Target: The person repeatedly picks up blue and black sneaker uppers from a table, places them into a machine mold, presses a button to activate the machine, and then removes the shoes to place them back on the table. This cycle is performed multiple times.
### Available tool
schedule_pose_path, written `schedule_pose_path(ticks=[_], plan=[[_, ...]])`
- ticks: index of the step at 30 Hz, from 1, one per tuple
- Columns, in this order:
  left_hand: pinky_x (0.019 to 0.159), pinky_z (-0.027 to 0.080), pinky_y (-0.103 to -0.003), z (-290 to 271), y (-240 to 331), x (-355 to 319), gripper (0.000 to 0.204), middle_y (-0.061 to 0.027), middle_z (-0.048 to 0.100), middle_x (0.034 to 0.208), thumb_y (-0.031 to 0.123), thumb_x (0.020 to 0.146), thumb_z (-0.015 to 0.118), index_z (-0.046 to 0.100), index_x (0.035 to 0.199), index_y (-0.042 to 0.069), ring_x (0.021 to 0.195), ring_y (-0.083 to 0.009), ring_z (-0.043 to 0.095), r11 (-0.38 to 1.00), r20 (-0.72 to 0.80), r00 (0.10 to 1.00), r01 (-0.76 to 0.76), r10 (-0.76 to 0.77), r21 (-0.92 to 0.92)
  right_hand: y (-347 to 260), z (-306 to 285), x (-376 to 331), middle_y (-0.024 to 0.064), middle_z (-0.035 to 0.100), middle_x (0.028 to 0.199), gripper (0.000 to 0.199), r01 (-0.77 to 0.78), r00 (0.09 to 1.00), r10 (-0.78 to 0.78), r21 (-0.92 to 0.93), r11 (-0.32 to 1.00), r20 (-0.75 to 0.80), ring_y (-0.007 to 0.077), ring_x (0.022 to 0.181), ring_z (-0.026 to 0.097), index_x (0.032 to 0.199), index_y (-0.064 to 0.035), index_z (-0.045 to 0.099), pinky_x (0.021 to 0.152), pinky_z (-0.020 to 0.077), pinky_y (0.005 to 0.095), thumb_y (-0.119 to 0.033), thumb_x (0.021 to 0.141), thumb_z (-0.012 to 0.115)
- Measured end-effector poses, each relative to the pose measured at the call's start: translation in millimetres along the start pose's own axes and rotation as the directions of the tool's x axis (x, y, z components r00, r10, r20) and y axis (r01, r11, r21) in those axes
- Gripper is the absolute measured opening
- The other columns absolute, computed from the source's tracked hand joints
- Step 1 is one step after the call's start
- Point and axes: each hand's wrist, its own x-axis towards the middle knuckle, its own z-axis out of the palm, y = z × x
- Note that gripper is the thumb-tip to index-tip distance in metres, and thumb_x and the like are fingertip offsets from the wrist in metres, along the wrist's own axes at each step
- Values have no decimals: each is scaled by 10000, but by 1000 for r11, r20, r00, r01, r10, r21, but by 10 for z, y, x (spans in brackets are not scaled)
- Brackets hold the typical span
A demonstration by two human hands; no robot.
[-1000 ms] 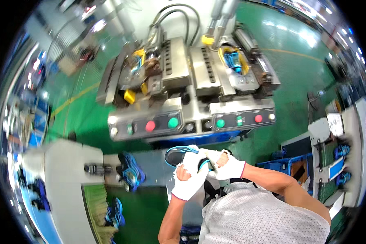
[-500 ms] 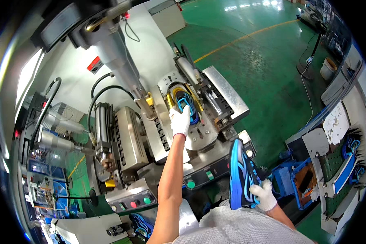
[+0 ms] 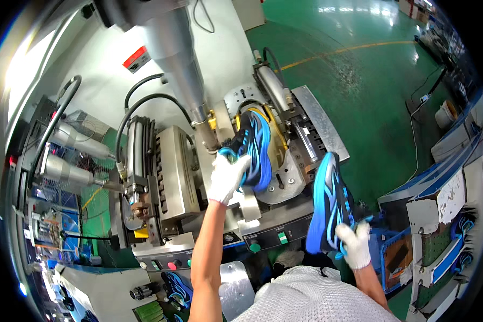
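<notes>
My left hand [image 3: 228, 180], in a white glove, grips a black and blue sneaker [image 3: 258, 147] by its heel end. The shoe lies tilted on its side over the press mold [image 3: 287, 177], covering part of the yellow-lined cavity [image 3: 276, 137]. Its toe points away from me. In front of the machine on the right, my right hand [image 3: 355, 244], also gloved in white, has its fingers wrapped round the heel end of a second blue and black sneaker [image 3: 327, 206]. That one stands toe-up, its sole side facing left.
A metal press column [image 3: 180, 59] comes down left of the mold. Round control buttons [image 3: 255, 247] line the machine's front. Another blue-black shoe [image 3: 177, 290] lies at lower left. At right are a blue crate [image 3: 396, 257] and a rack [image 3: 440, 236] with shoes on it.
The sneaker at my left hand has come up out of the mold cavity and tilted over to the left. The right-hand sneaker stays held, with little movement. The view has shifted slightly.
</notes>
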Motion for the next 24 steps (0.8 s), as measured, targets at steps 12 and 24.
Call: schedule_pose_path(ticks=[12, 24], plan=[[999, 504, -380, -1248, -1227, -3509, 708, -159, 686, 1209, 263, 732, 835, 570, 1321, -28, 1111, -271, 660, 871, 113, 865, 476, -489, 124, -251, 2990, 3235, 236, 709, 1126, 474, 411, 901, -345, -774, 481, 264, 384, 1048, 696, 1049, -13, 733, 922, 546, 450, -424, 840, 622], [1001, 477, -452, 429, -3791, -4300, 719, -187, 691, 1177, 424, 778, 782, 518, 1360, 94, 1133, -372, 646, 667, -503, 462, 641, -730, -379, -11, 2345, 4051, 134, 655, 1326, 731, 394, 852, -104, -496, 774, 514, 238, 1183, 631, 1436, -5, 531, 979, 487, 371, -470, 901, 713]])
